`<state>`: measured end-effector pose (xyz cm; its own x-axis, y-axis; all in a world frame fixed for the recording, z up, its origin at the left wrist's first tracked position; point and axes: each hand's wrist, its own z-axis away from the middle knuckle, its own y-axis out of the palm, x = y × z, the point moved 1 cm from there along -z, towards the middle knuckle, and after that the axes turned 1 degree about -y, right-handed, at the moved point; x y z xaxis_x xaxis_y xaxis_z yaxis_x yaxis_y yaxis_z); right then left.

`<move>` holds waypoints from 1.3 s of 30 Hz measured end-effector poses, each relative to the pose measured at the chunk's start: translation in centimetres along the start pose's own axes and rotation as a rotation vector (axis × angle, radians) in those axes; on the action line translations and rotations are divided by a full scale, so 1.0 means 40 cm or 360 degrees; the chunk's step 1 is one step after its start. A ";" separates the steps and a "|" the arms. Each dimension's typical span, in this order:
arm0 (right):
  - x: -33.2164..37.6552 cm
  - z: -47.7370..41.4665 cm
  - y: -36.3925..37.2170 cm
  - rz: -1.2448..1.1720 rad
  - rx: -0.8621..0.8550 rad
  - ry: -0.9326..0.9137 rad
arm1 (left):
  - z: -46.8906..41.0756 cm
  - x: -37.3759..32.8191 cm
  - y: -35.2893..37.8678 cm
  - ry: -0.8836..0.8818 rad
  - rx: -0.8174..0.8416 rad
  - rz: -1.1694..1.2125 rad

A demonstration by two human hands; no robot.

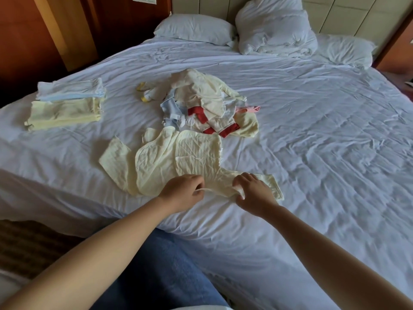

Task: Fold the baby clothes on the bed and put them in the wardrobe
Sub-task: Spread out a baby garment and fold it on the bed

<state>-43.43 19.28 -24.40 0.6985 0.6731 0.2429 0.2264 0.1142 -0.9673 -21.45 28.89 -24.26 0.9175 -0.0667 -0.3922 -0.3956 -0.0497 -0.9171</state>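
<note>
The pale yellow garment (178, 157) lies flat on the bed (324, 153), close to the near edge. Its sleeves are spread so that the long axis runs left to right, with the right sleeve end nearer the person than the left. The body extends away from the person and meets the near margin of the unfolded pile (205, 104). Both hands work at the garment's near edge: the left hand (181, 192) and the right hand (254, 193) each pinch the same thin strip of fabric with curled fingers, and the strip is stretched between them. The right hand covers the root of the right sleeve. The folded stack (67, 104) rests well apart to the left, near the bed's left edge. Open sheet extends wide to the right of the garment; a narrower band separates the hands from the near edge. Pillows (196, 29) lie at the far end
</note>
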 end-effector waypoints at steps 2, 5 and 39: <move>-0.003 -0.004 -0.001 0.0112 -0.0010 0.0006 | -0.003 -0.002 -0.012 -0.0037 0.0053 0.0019; -0.012 -0.008 -0.001 0.0197 0.0045 0.0052 | -0.008 -0.005 -0.022 -0.0058 0.0092 0.0033; -0.158 -0.052 -0.054 0.0107 -0.0135 0.0501 | -0.098 -0.062 0.070 0.0180 0.0101 -0.0593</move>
<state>-46.92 13.26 -23.71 0.8863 0.4167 0.2023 0.2193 0.0072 -0.9756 -24.99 25.00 -25.56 0.9860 -0.1650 -0.0245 -0.0298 -0.0299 -0.9991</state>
